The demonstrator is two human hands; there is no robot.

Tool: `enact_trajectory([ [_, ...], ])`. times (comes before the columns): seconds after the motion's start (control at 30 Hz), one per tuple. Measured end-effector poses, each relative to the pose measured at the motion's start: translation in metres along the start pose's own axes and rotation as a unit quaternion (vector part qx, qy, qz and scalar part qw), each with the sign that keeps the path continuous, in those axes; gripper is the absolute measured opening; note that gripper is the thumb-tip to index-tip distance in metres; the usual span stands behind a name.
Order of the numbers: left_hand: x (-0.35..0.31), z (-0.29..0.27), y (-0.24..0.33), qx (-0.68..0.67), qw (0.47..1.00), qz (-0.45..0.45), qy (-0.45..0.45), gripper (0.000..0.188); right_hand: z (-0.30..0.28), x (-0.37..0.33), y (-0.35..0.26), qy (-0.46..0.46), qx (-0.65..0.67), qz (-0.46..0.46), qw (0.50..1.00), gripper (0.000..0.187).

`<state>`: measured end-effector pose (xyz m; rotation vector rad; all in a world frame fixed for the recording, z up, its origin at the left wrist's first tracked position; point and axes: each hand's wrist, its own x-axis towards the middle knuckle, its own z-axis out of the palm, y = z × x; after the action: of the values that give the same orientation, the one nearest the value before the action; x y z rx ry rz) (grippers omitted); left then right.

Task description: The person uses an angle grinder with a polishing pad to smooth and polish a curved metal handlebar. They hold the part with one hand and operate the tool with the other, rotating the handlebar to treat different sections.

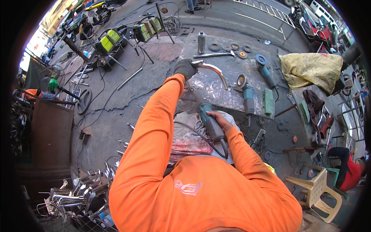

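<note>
My left hand (186, 69), in a dark knit glove, is closed on one end of a shiny curved metal bar (216, 71). The bar arcs to the right over the worn metal-topped table (210, 91). My bare right hand (221, 120) grips the body of a teal and dark grey angle grinder (210, 123) above my lap. The grinder's head points up and left, below my gloved hand; its disc is blurred. A cord runs from the grinder's rear end. Two more angle grinders, one with a flap disc (247, 94) and one with a blue disc (265, 70), lie on the table's right side.
A spray can (201, 42), a hammer (216, 54) and several grinding discs (242, 55) are at the table's far side. A green block (268, 101) lies at its right edge. Green welding machines (109, 40) stand far left. Metal pieces (77, 195) pile up lower left; a beige plastic chair (320, 189) is lower right.
</note>
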<state>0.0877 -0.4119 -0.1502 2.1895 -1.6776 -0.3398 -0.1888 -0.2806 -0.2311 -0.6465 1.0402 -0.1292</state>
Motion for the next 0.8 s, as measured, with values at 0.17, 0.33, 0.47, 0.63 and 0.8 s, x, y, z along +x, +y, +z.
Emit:
enact_trajectory([
  [0.17,0.001,0.009,0.002,0.022,1.000,0.006,0.009,0.041,0.001,-0.017,-0.005,-0.005,-0.008,-0.020,1.000,0.071],
  [0.33,0.003,0.013,-0.001,0.007,0.999,-0.015,0.031,0.040,0.008,-0.015,0.000,0.003,0.013,-0.020,1.000,0.070],
  [0.47,0.002,0.011,0.000,0.022,0.999,-0.011,0.029,0.036,0.006,-0.008,0.000,-0.005,0.022,-0.002,1.000,0.068],
  [0.63,0.004,0.010,0.003,0.029,0.999,0.003,0.026,0.033,-0.004,-0.023,-0.002,-0.029,-0.032,-0.038,0.998,0.061],
  [0.8,0.007,0.013,0.004,0.028,0.999,0.021,0.030,0.036,-0.004,-0.027,-0.003,-0.034,-0.020,-0.028,0.999,0.057],
])
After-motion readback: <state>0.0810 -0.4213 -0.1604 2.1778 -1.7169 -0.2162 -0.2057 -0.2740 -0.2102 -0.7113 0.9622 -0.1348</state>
